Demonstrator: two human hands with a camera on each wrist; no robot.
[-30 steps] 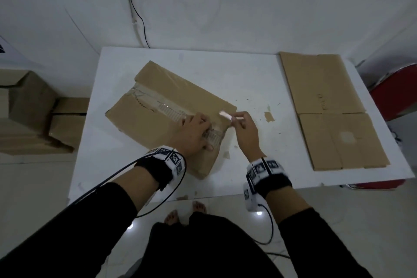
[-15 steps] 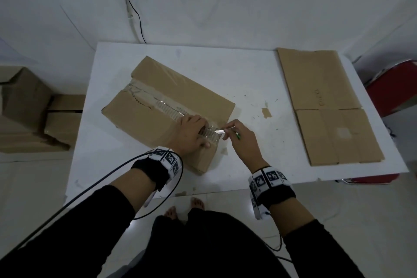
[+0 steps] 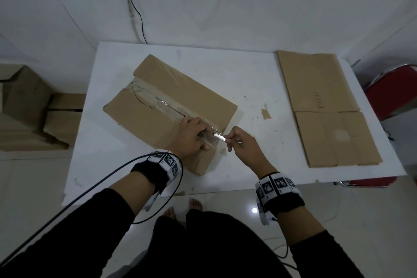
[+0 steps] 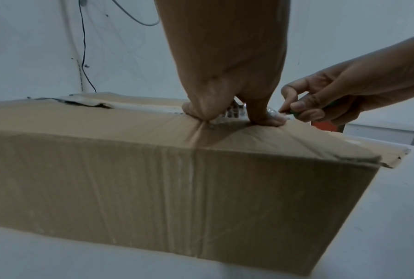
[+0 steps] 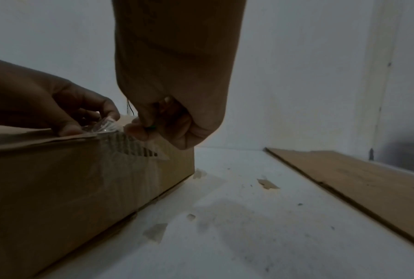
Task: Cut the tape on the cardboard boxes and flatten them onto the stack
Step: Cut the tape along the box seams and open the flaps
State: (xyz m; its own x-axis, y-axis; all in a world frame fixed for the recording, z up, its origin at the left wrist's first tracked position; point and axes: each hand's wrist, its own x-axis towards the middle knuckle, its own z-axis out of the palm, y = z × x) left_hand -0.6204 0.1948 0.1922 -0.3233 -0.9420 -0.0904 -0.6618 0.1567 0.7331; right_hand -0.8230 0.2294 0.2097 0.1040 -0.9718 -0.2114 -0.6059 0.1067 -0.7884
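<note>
A brown cardboard box [image 3: 158, 119] lies at an angle on the white table [image 3: 248, 74], with clear tape [image 3: 167, 108] along its top seam. My left hand [image 3: 202, 136] bears down on the box's near right end, thumb and fingers bent around crumpled tape [image 5: 103, 125]. Just to its right, my right hand [image 3: 230, 141] grips a small cutter with a green handle [image 4: 294, 112]. Its blade [image 3: 220, 137] touches the tape at the box's edge. A stack of flattened cardboard [image 3: 322, 106] lies on the table's right side.
Small cardboard and tape scraps [image 3: 265, 114] litter the table between box and stack. More brown boxes [image 3: 27, 106] sit on the floor at the left. A red chair [image 3: 394, 92] stands beyond the table's right edge. A black cable [image 3: 135, 7] hangs down the wall.
My right hand has come down and left, bringing the cutter's blade from above the box to the tape at its end. My left hand stays on the box.
</note>
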